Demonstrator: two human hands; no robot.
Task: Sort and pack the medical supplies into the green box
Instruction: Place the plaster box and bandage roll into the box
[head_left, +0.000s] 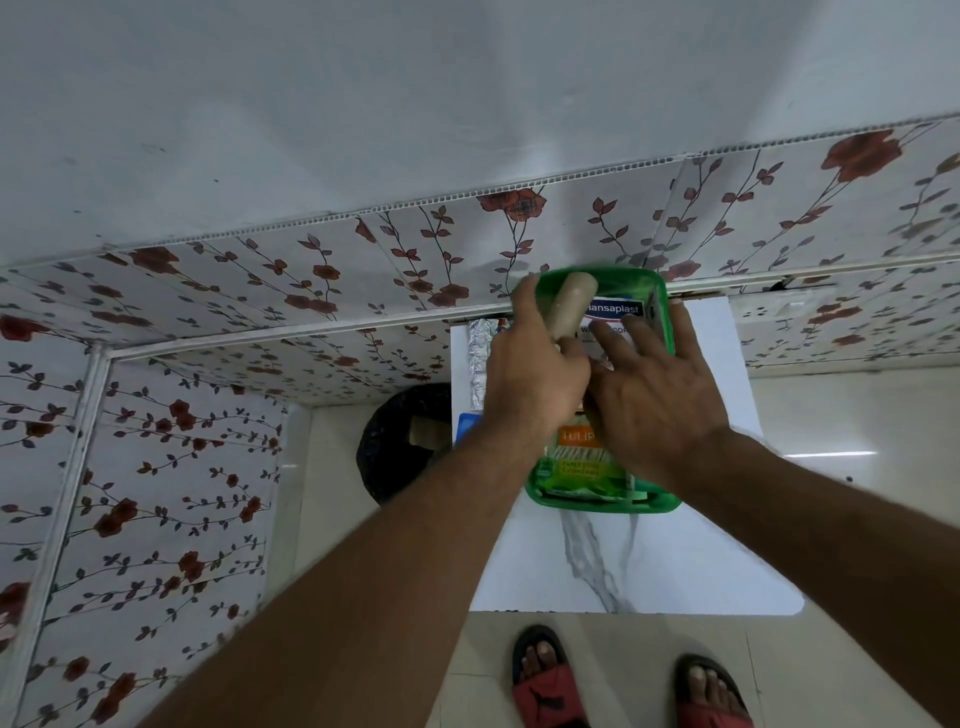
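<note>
Both hands work over the green box (655, 506): our left hand (535, 369) grips a beige roll (571, 304), right hand (654, 395) open; next we seat it beside the plasters.

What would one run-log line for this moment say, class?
left hand: holds beige roll over green box | right hand: flat on contents | in box: Hansaplast pack, swab pack
</note>
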